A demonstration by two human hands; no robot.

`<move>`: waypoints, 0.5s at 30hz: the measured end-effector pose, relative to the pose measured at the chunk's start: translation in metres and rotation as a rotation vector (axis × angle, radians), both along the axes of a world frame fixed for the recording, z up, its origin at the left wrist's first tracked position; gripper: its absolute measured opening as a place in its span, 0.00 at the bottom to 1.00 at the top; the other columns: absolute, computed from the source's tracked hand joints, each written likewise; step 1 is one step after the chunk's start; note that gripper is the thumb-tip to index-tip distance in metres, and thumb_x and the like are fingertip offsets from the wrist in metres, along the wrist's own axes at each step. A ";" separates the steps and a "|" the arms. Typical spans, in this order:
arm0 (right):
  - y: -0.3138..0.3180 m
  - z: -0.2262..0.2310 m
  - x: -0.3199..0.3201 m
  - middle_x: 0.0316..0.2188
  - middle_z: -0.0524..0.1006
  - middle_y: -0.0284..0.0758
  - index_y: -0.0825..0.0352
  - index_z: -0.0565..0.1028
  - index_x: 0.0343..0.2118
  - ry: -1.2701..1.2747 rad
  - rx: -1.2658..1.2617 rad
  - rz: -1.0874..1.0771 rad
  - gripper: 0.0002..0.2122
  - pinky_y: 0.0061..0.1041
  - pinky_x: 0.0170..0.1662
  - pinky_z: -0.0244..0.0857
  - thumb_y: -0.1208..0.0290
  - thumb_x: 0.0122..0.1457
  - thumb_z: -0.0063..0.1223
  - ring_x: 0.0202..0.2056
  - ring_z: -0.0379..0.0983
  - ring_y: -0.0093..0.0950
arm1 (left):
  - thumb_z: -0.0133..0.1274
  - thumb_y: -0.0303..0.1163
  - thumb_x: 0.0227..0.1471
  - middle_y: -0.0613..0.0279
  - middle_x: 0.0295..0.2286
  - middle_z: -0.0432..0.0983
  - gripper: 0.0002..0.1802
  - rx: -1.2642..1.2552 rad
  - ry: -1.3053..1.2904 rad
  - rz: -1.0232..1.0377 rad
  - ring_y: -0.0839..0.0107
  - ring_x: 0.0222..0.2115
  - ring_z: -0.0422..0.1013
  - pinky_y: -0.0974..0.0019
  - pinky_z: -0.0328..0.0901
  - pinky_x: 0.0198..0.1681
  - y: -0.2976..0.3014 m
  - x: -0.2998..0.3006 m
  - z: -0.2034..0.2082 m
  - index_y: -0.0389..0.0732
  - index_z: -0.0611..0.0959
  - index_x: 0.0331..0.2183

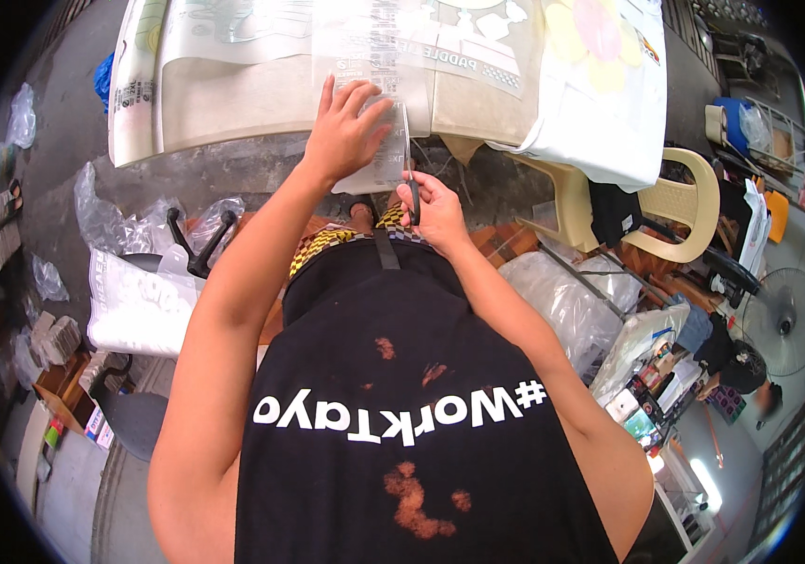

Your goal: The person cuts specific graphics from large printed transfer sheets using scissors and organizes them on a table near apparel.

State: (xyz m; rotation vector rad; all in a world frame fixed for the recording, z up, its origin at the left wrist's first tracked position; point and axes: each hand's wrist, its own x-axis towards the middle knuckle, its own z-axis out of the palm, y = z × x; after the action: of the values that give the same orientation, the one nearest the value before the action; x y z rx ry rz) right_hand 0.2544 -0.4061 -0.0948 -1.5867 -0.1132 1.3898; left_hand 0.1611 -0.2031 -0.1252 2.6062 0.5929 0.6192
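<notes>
My left hand (351,132) lies on a clear plastic film strip (382,175) with small print, its fingers spread. The strip's near end hangs past the front edge of the beige table (233,111). Just to the right, my right hand (437,209) grips a pair of scissors (413,201) by its dark handle. Its blades point away from me, along the strip's right edge; whether they are apart is hard to make out. More printed clear film (243,23) covers the table's far part.
White printed sheeting (600,113) drapes over the table's right end. A beige plastic chair (689,221) stands at right, near a standing fan (782,324). Crumpled clear plastic (106,211) lies at left beside a black-armed chair (200,240). Another person (746,368) is at lower right.
</notes>
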 end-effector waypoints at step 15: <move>0.007 0.014 0.007 0.24 0.74 0.29 0.69 0.72 0.54 0.088 0.012 -0.029 0.23 0.16 0.16 0.57 0.62 0.61 0.62 0.19 0.71 0.16 | 0.61 0.28 0.55 0.58 0.44 0.79 0.20 -1.867 -0.188 0.379 0.71 0.43 0.74 0.66 0.68 0.50 -0.042 -0.079 -0.042 0.32 0.78 0.48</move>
State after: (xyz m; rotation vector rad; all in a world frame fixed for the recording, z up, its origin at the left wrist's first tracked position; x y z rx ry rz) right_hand 0.2611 -0.3989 -0.0810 -1.5096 -0.0456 1.4318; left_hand 0.0821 -0.2448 -0.1668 0.6911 0.9167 0.1380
